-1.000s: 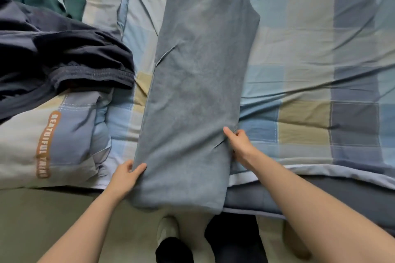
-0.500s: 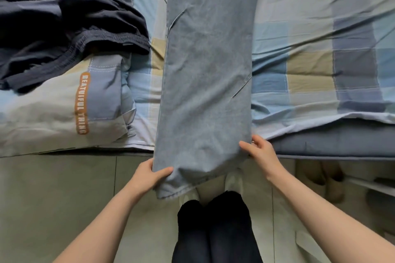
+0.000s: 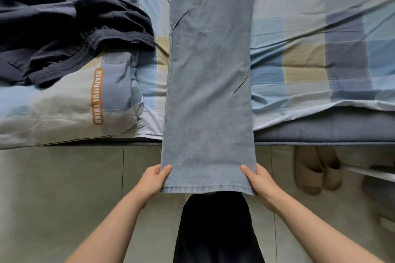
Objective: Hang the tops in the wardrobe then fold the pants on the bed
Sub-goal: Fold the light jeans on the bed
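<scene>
Lying long and flat down the middle of the bed [image 3: 320, 28]: light blue jeans [image 3: 209, 70], hem end hanging past the bed edge at 6 o'clock. Pinching the hem corner at 7 o'clock: left hand [image 3: 155, 179], thumb on top. Pinching the other corner at 5 o'clock: right hand [image 3: 259, 181]. Piling up at 10 o'clock: dark navy clothes [image 3: 64, 34]. Sitting on the floor at 4 o'clock: tan slippers [image 3: 316, 168].
</scene>
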`<action>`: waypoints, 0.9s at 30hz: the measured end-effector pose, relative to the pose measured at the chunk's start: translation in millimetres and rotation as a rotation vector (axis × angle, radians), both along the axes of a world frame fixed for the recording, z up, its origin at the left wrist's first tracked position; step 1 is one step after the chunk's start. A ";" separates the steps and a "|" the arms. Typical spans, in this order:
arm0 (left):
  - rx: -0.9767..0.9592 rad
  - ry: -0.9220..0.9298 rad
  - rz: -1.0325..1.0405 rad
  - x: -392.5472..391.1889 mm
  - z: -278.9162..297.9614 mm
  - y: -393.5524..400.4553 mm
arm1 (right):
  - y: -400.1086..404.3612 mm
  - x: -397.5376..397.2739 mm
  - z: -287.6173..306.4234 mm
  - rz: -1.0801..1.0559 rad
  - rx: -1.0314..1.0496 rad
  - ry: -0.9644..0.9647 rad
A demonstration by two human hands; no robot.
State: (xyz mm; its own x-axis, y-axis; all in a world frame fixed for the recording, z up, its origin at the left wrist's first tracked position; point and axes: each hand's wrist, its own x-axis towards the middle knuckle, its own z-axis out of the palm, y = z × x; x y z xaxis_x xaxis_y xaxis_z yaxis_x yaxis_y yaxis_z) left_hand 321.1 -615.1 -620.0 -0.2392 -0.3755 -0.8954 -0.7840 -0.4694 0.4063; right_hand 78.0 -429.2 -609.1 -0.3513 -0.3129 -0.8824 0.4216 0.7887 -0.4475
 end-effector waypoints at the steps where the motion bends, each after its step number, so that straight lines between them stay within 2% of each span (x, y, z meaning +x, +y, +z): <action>1: -0.001 -0.004 -0.017 -0.1 2.6 1.4 | -3.2 1.0 4.0 0.028 0.020 0.030; 5: -0.101 0.015 -0.032 -8.7 20.6 -6.4 | -24.7 -9.2 20.7 0.139 0.105 0.193; 7: -0.146 0.038 0.026 -15.6 34.6 -17.7 | -37.9 -19.2 32.0 0.170 0.131 0.265; 9: -0.080 0.091 0.103 -22.3 48.3 -31.6 | -51.1 -31.6 42.9 0.157 0.113 0.290; 12: -0.049 0.147 0.102 -37.8 70.5 -68.3 | -81.8 -64.0 62.5 0.163 0.031 0.310; 14: -0.046 0.188 0.118 -60.8 87.1 -102.1 | -112.5 -96.0 78.1 0.167 -0.013 0.237; 16: -0.051 0.225 0.199 -92.6 96.5 -139.4 | -147.4 -128.3 93.5 0.054 -0.034 0.108; 20: -0.081 0.359 0.329 -176.9 98.7 -230.3 | -231.3 -207.9 99.5 -0.133 -0.118 -0.021; 22: -0.163 0.360 0.364 -208.1 87.9 -269.3 | -264.7 -244.6 90.8 -0.287 -0.187 0.004; 24: -0.299 0.240 0.280 -225.0 62.3 -290.9 | -280.4 -268.6 72.6 -0.404 -0.148 0.086; 25: -0.368 0.123 0.102 -224.9 47.3 -291.4 | -279.8 -270.8 61.3 -0.412 -0.106 0.089; 27: -0.398 -0.106 -0.307 -217.1 16.1 -276.5 | -270.9 -263.4 36.6 -0.297 -0.002 0.044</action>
